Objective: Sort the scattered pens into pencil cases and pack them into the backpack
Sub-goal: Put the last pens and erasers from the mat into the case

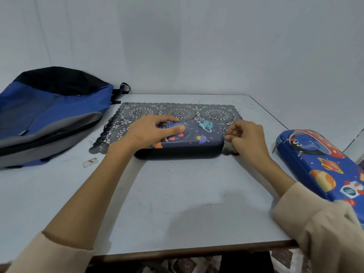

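A dark navy pencil case [199, 140] with planets printed on it lies closed on a grey lace mat [177, 111] in the middle of the table. My left hand [149, 131] rests flat on its left half, fingers straight across the lid. My right hand [246, 136] is at the case's right end with thumb and fingers pinched together on something small there, apparently the zipper pull. A second, bright blue pencil case [323, 166] with rockets and planets lies closed at the right edge. The blue, grey and black backpack [49, 115] lies on the left. No loose pens are visible.
The white table [177, 203] has bare surface in front of the dark case down to its near edge. A small scrap of paper [90, 162] lies near the backpack. A plain wall stands behind the table.
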`<action>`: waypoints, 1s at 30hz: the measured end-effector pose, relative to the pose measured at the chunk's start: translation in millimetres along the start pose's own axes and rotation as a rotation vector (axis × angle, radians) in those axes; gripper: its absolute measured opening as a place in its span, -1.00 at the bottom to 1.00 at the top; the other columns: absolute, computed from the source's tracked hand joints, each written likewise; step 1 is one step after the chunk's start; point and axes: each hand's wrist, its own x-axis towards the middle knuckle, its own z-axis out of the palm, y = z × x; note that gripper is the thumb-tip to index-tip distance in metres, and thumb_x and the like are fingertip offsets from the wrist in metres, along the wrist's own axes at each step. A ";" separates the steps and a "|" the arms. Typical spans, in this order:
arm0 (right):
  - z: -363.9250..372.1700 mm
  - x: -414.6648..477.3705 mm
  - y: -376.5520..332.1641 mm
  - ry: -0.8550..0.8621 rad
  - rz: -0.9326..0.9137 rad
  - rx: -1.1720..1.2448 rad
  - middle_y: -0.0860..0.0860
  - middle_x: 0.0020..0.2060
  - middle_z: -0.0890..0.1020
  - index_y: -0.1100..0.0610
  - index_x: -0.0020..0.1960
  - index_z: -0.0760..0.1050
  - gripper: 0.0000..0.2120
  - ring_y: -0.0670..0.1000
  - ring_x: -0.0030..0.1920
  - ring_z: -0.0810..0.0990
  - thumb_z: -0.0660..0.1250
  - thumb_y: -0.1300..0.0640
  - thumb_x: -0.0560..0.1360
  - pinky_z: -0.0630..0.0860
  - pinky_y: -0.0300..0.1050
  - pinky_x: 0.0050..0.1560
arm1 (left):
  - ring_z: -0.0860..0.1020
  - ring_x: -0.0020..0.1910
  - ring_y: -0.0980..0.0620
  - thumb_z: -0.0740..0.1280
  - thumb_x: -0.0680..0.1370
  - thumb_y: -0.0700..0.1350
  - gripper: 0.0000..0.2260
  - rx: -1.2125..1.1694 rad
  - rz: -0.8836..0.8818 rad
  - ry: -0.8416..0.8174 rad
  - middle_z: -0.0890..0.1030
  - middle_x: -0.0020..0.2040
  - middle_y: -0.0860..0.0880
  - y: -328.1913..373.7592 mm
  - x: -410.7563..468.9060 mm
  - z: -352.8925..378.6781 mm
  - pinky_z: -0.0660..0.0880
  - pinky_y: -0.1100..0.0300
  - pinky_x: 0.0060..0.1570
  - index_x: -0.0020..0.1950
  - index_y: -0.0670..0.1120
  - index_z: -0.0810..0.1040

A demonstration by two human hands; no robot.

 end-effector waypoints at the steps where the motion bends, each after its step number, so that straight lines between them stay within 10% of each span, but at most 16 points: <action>1: 2.7 7.7 -1.3 -0.002 0.005 -0.003 -0.02 -0.41 0.58 0.08 -0.30 0.54 -0.77 -0.02 -0.35 0.54 0.41 0.39 0.36 0.59 0.00 -0.25 | 0.50 -0.59 0.19 0.32 0.45 0.33 -0.70 0.001 -0.001 -0.001 0.49 -0.46 0.41 0.3 -0.3 0.1 0.39 0.25 -0.25 0.12 0.27 0.58; 8: 27.4 38.0 -5.1 -0.001 0.036 -0.059 -0.04 -0.27 0.66 0.02 -0.28 0.56 -0.77 -0.02 -0.21 0.59 0.37 0.34 0.39 0.43 -0.14 -0.24 | 0.53 -0.57 0.17 0.30 0.38 0.39 -0.62 -0.042 0.001 -0.006 0.54 -0.44 0.28 -1.1 0.9 0.5 0.46 0.26 -0.27 0.11 0.28 0.59; 15: 42.3 44.9 1.8 -0.052 -0.037 0.178 -0.07 -0.35 0.67 0.01 -0.34 0.59 -0.71 0.01 -0.27 0.64 0.41 0.38 0.37 0.62 0.14 -0.16 | 0.53 -0.54 0.18 0.34 0.41 0.36 -0.65 -0.078 -0.011 0.003 0.54 -0.42 0.34 -1.6 -0.3 2.1 0.49 0.32 -0.36 0.12 0.27 0.58; 20: 32.9 45.5 -2.5 -0.128 0.009 0.208 -0.02 -0.24 0.65 0.11 -0.15 0.63 -0.79 -0.04 -0.27 0.60 0.39 0.41 0.42 0.55 -0.14 -0.28 | 0.56 -0.51 0.16 0.34 0.38 0.40 -0.64 -0.082 -0.013 0.010 0.55 -0.36 0.27 -5.9 1.4 3.8 0.50 0.24 -0.30 0.11 0.32 0.58; 26: -14.4 31.7 -9.1 -0.445 0.462 0.267 0.19 -0.36 0.62 0.19 0.27 0.36 -0.43 0.08 -0.49 0.54 0.24 -0.26 0.53 0.40 -0.21 -0.54 | 0.60 0.05 0.15 0.27 0.50 0.32 -0.62 -0.388 -0.044 0.105 0.64 0.07 0.15 -22.5 3.7 -7.8 0.50 0.18 0.11 0.12 0.11 0.63; 30: -19.5 21.7 -19.4 -0.674 0.523 0.311 0.32 -0.26 0.66 0.04 0.46 0.19 -0.25 0.18 -0.37 0.65 0.07 -0.43 0.46 0.55 -0.13 -0.43 | 0.63 0.02 0.03 0.22 0.43 0.42 -0.56 -0.459 -0.216 0.095 0.69 -0.01 0.08 -39.4 0.2 -17.8 0.48 0.06 0.18 -0.05 0.13 0.69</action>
